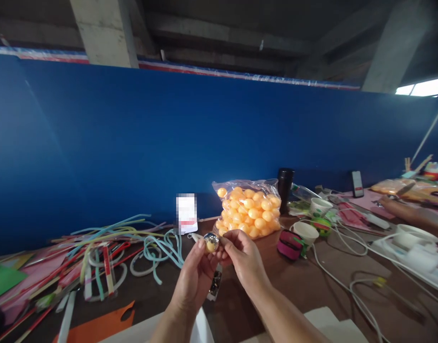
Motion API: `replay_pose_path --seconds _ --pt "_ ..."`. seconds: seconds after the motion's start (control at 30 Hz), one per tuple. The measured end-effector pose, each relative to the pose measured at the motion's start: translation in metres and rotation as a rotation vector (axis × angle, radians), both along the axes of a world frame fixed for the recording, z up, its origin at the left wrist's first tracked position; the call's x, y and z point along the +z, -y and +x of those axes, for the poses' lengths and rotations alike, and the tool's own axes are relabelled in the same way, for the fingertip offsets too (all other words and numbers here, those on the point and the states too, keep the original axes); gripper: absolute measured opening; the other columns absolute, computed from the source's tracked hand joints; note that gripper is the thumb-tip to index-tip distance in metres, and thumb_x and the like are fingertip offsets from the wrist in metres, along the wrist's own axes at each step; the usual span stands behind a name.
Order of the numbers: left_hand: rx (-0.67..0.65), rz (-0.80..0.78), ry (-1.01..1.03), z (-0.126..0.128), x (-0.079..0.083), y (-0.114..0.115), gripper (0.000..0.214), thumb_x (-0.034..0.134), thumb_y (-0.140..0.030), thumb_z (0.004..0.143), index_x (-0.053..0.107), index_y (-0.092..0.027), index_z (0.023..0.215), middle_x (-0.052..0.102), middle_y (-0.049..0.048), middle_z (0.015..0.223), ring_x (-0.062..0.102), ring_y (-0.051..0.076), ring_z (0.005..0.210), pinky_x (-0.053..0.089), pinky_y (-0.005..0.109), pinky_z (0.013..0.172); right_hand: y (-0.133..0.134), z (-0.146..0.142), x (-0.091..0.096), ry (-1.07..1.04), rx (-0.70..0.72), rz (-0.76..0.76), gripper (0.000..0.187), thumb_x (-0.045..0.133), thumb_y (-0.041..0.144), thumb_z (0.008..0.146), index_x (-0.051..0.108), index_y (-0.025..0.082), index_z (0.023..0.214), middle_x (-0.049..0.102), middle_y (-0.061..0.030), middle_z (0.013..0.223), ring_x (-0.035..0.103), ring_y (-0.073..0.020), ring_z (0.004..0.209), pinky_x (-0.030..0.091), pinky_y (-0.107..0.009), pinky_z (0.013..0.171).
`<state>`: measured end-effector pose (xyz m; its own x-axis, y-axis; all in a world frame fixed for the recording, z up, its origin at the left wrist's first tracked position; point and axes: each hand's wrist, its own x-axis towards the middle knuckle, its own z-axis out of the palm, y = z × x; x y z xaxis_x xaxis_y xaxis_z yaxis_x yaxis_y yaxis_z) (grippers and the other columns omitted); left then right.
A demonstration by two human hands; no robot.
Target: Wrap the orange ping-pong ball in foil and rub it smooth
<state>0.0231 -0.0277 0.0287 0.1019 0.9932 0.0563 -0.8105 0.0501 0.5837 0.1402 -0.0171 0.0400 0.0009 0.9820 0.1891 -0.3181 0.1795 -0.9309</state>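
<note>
Both hands meet over the middle of the table around a small, shiny, rounded silver piece (211, 239) with a yellowish patch low on its face. My left hand (195, 271) pinches it from the left, thumb on its near edge. From the other side my right hand (245, 259) has its thumb and forefinger closed at the piece's right edge. A pale pointed tip (194, 236) shows just beyond the left thumb; whether it joins the silver piece I cannot tell. Right behind the hands stands a clear plastic bag of orange balls (253, 209). Below them lies a small dark-patterned item (214, 285), partly covered.
Pale-blue tubing (164, 250) and red strips lie at left, near an orange sheet (101, 324). A black bottle (285, 188), paper cups (306, 233), a purple pouch (289, 244) and white cables stand right. Another person's arm (408, 214) reaches in at far right.
</note>
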Motion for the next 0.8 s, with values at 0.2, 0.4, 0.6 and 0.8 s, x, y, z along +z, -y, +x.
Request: replay_pose_path --seconds 0.2,0.4,0.6,0.8 --pt "0.091 -0.102 0.078 -0.001 0.001 -0.003 0.011 0.059 -0.015 0.086 0.069 -0.012 0.090 0.073 0.0093 0.092 0.069 0.015 0.078 0.059 0.023 0.072 0.002 0.004 0.004 0.029 0.076 0.003 0.027 0.075 0.040 0.076 0.070 0.016 0.086 0.072 -0.0027 0.076 0.067 -0.0174 0.067 0.054 -0.025 0.059" --pt "0.042 0.004 0.029 -0.003 0.006 -0.002 0.012 0.064 -0.022 0.084 0.067 -0.013 0.091 0.070 0.0067 0.089 0.067 0.013 0.077 0.057 0.024 0.073 0.003 0.010 0.008 0.053 0.152 -0.041 0.028 0.080 0.035 0.072 0.072 0.015 0.089 0.073 -0.0038 0.079 0.067 -0.0182 0.070 0.053 -0.024 0.056" --pt "0.043 0.031 0.010 -0.001 0.010 0.001 0.012 0.064 -0.022 0.084 0.067 -0.013 0.092 0.070 0.0059 0.091 0.065 0.011 0.076 0.055 0.022 0.070 0.002 0.007 0.005 0.069 0.075 0.005 0.027 0.078 0.039 0.075 0.071 0.018 0.089 0.073 -0.0039 0.080 0.067 -0.0194 0.071 0.055 -0.028 0.060" --pt "0.003 0.037 0.018 0.001 0.008 0.002 0.017 0.061 -0.025 0.087 0.068 -0.012 0.095 0.070 0.0079 0.091 0.066 0.015 0.079 0.056 0.026 0.073 0.007 0.006 0.003 0.128 0.004 0.101 0.025 0.072 0.042 0.080 0.069 0.020 0.092 0.071 -0.0052 0.081 0.067 -0.0215 0.071 0.057 -0.033 0.063"
